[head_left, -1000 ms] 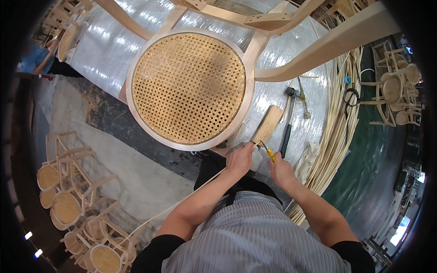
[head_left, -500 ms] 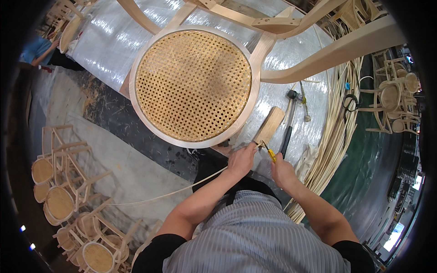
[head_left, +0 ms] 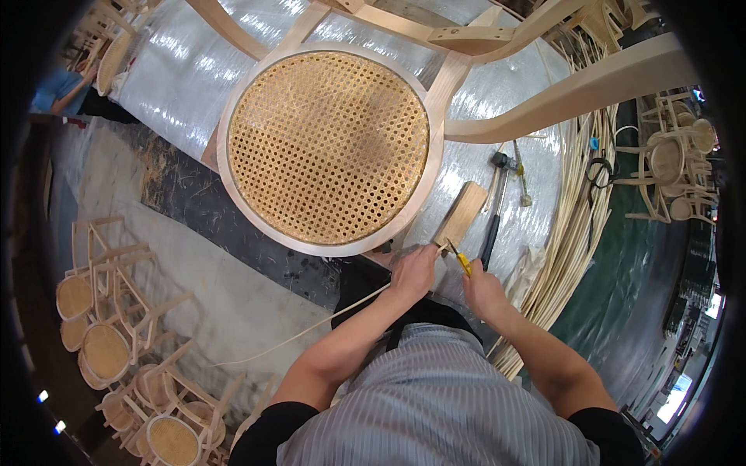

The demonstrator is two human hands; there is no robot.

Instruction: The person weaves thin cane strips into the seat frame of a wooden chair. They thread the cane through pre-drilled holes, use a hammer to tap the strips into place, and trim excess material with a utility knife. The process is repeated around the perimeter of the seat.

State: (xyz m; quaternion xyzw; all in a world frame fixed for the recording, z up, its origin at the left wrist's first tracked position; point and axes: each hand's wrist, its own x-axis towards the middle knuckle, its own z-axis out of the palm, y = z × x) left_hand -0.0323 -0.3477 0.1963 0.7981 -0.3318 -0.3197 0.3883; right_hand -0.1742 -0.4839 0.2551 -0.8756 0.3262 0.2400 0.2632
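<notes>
A thin pale cane strip (head_left: 326,319) runs from my left hand (head_left: 413,273) down to the left, and the fingers are closed on it at the near end of a wooden block (head_left: 464,212). In my right hand (head_left: 482,288) is a yellow-handled utility knife (head_left: 464,262), its blade pointing up at the block's near end, close to my left fingertips. Beyond my hands lies a wooden chair with a round woven cane seat (head_left: 329,147) in a pale wood rim. A hammer with a dark handle (head_left: 490,241) rests right of the block.
A long bundle of cane strips (head_left: 571,225) lies along the right side, with scissors (head_left: 598,172) on it. Several chairs with cane seats (head_left: 106,351) stand at lower left, more chairs (head_left: 667,161) at far right. Another person (head_left: 56,87) works at upper left.
The cane strip's trailing end has shifted a little to the right and down. My two hands and the knife stay almost in place.
</notes>
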